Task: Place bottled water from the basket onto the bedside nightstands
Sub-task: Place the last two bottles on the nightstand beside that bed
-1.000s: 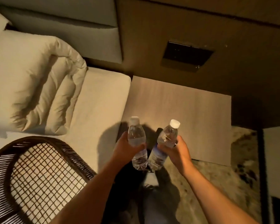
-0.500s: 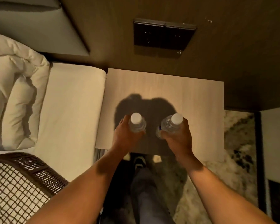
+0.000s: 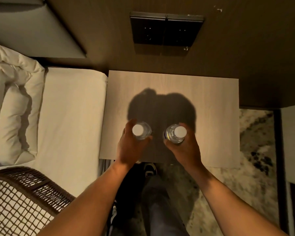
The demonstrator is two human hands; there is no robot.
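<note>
Two clear water bottles with white caps stand upright over the pale wooden nightstand [image 3: 211, 103], seen from straight above. My left hand [image 3: 129, 149] wraps the left bottle [image 3: 140, 131]; my right hand [image 3: 184, 149] wraps the right bottle [image 3: 175, 133]. Both bottles are near the nightstand's front edge, a hand's width apart. I cannot tell whether their bases touch the top. The dark wicker basket [image 3: 36, 188] sits on the bed at the lower left, and what shows of its mesh holds no bottles.
The bed [image 3: 71, 120] with white sheet and a pillow [image 3: 12, 106] lies left of the nightstand. A dark switch panel [image 3: 166, 28] is on the brown wall behind it. My legs and a shoe stand on patterned carpet [image 3: 255, 150] below.
The view tilted down over the nightstand. Both hands carried the bottles forward over its top and turned them from tilted to upright, so only the caps face me.
</note>
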